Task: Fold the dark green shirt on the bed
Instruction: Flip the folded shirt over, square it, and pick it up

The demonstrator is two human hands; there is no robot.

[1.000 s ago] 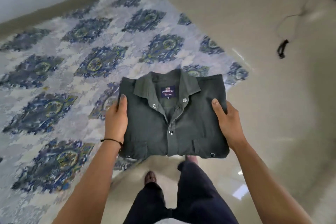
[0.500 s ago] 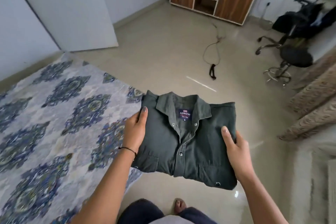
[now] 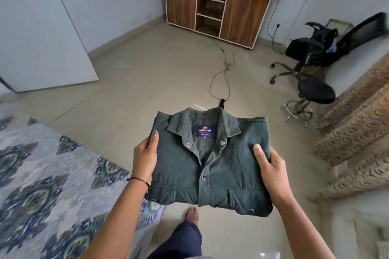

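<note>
Dark green shirt [image 3: 212, 166] folded, left hand [image 3: 145, 160], right hand [image 3: 271, 172] gripping sides

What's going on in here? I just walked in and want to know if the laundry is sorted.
A person is standing on the floor beside the bed, holding the dark green shirt in the air. It is already folded into a neat rectangle, collar up and snaps showing. The left hand grips its left edge and the right hand its right edge, thumbs on top. The shirt is not resting on the bed.
</note>
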